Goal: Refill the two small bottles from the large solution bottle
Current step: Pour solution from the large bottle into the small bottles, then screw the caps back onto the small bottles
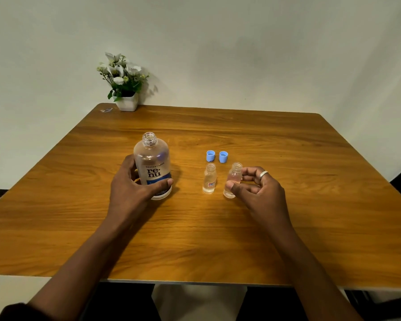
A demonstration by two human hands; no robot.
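Head view looks down on a wooden bench [241, 228] set against a pale wall, with a white pot of flowers [125, 89] at its far left corner. Largest of the working things is the large solution bottle [152, 165], standing upright and uncapped left of centre, its blue label facing the camera. The left hand [130, 184] wraps its lower half: the thumb crosses the front over the label, the fingers go round the far left side, so the grip is closed around the bottle while its base rests on the bench.

To the right, the right hand [257, 188], wearing a pale ring, pinches the right small bottle [233, 180] between thumb low on its front and fingertips near its shoulder. That bottle is open-mouthed, tilts slightly to the right, and holds some clear liquid at the bottom; its base is at or just above the bench, which one I cannot tell.

Just beside it, on its left and apart from both hands, stands the left small bottle [209, 179], upright, uncapped, with a small red-and-blue label.

Behind the two small bottles lie two blue caps [217, 156], side by side, not touching.
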